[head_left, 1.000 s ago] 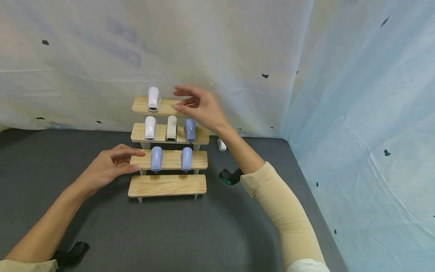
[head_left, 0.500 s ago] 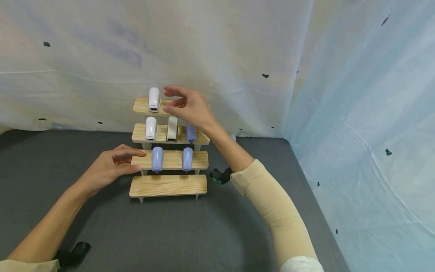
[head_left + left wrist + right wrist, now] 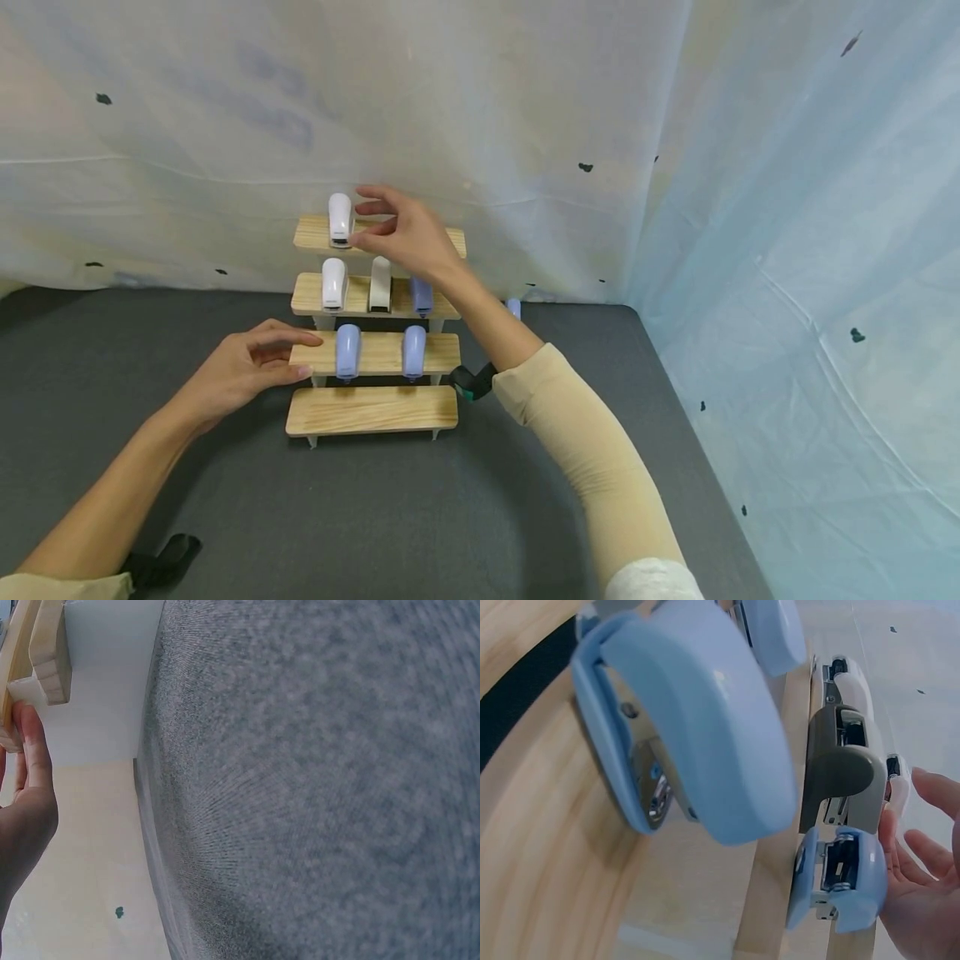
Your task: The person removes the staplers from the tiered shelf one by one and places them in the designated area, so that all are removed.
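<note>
In the head view, a white stapler [image 3: 341,218] stands at the left of the rack's top shelf [image 3: 455,242]. My right hand [image 3: 408,235] reaches in from its right, fingers apart and loosely bent. The thumb tip is at the stapler's lower right corner; whether it touches is unclear. My left hand [image 3: 243,362] pinches the left end of a lower wooden shelf [image 3: 382,353], thumb in front and fingers on top. Two blue staplers sit on that shelf, the left one [image 3: 348,352] nearer this hand. Between these levels stand a white stapler [image 3: 333,284], a cream stapler [image 3: 380,283] and a blue stapler [image 3: 422,297].
The bottom shelf [image 3: 371,410] is bare wood. Dark grey cloth covers the table [image 3: 375,517]. Behind the right forearm, part of another blue stapler [image 3: 513,307] shows. A pale curtain [image 3: 480,108] hangs close behind the rack, and a bluish one [image 3: 817,333] hangs at the right.
My right hand has moved left along the top shelf toward the white stapler, baring that shelf's right end. The left hand has stayed on its shelf.
</note>
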`<state>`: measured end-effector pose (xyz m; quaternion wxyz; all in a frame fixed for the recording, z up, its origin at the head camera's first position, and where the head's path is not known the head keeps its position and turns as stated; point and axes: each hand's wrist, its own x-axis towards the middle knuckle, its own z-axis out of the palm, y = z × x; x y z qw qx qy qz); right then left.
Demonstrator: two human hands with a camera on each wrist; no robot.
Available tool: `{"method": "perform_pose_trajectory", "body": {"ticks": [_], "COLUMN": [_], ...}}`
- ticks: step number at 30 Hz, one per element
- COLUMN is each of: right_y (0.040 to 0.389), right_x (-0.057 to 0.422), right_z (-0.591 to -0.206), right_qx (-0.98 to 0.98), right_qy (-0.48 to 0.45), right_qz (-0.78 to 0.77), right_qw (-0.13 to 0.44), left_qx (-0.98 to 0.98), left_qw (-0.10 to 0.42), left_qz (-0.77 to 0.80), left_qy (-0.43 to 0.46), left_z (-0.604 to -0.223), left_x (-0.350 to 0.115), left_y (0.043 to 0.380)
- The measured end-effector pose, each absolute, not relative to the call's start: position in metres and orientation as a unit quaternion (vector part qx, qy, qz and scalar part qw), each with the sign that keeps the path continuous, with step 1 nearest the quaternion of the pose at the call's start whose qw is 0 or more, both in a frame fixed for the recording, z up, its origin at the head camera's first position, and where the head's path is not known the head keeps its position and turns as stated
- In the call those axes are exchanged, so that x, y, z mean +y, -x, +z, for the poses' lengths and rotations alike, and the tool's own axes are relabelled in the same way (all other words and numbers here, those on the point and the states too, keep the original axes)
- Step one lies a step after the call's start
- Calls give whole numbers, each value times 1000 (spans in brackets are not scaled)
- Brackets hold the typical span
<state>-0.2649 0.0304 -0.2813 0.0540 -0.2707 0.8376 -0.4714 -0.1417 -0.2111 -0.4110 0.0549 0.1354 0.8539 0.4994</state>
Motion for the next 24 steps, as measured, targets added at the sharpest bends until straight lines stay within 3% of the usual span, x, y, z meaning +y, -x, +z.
{"method": "perform_pose_trajectory", "body": {"ticks": [24], "right_y": [278], "right_x": [17], "right_z": [-274], "right_qx": [865], "right_qy": [283], "right_qz": [-407], "right_qw": [81], "left_qx": [852], "left_qw": [58], "left_qz": [501], "left_qy": [-137], "left_z": [-408], "left_x": [-211], "left_y": [142]}}
